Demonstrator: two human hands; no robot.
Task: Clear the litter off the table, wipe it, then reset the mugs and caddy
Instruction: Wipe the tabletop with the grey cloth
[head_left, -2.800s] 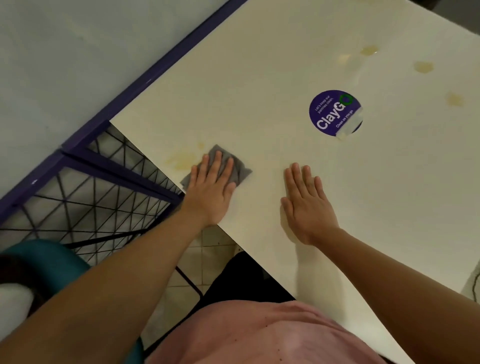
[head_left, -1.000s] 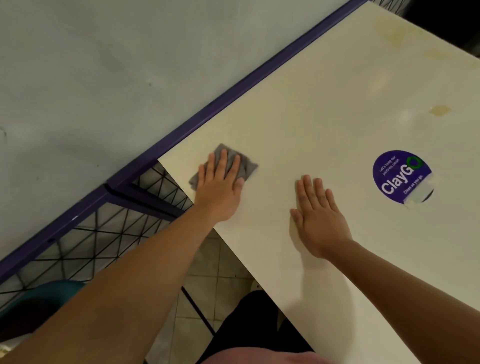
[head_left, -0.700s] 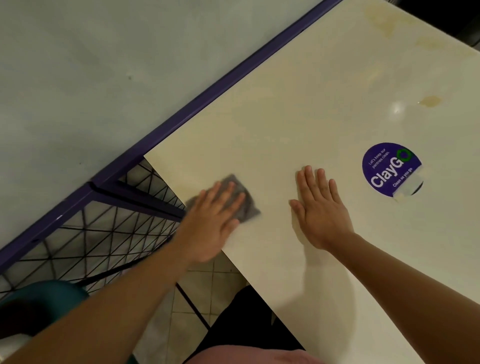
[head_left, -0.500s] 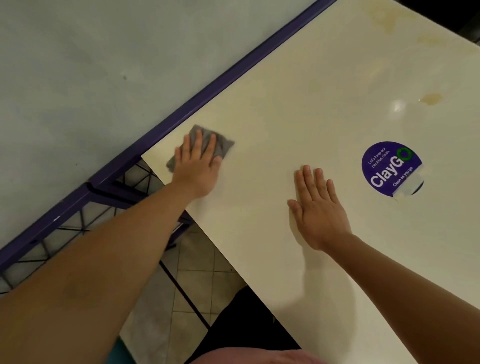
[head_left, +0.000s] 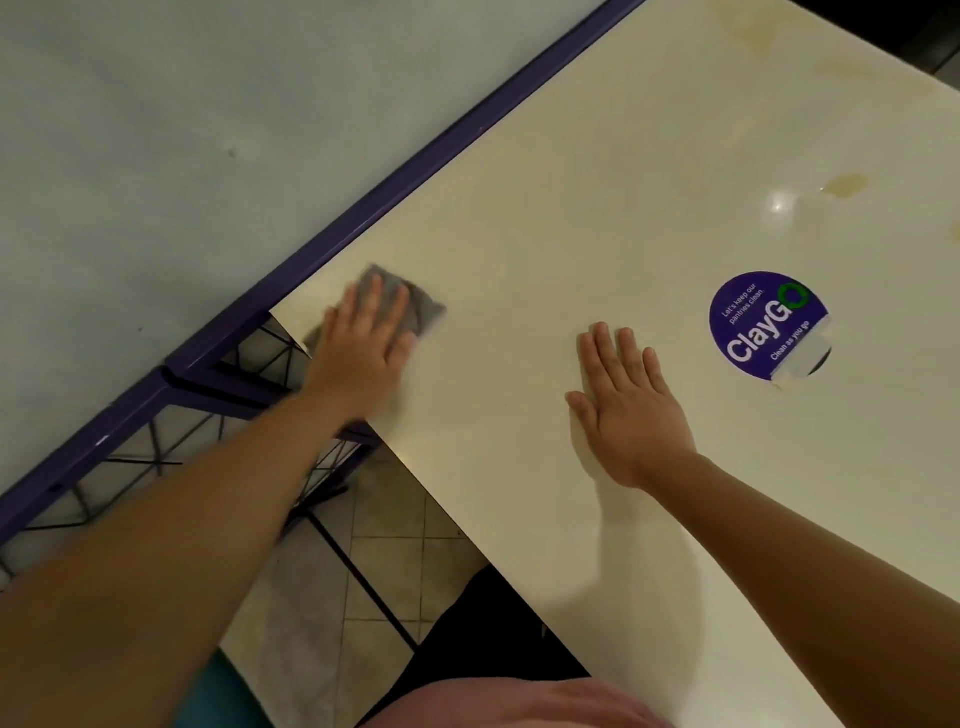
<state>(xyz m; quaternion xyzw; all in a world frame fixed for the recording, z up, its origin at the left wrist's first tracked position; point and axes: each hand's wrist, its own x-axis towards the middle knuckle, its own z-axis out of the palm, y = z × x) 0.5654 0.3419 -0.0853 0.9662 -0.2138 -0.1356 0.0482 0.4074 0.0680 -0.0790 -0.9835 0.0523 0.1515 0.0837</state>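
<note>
Grey cloth (head_left: 415, 306) under flat left hand (head_left: 363, 348) at table (head_left: 597, 218) corner; right hand (head_left: 631, 405) flat, empty, mid-table.

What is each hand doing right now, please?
Left hand: open, fingers flat, pressing the grey cloth on the table.
Right hand: open, flat on the table, holding nothing.

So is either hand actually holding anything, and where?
Neither grips anything: left hand presses flat on the grey cloth; right hand rests flat on the table.
</note>
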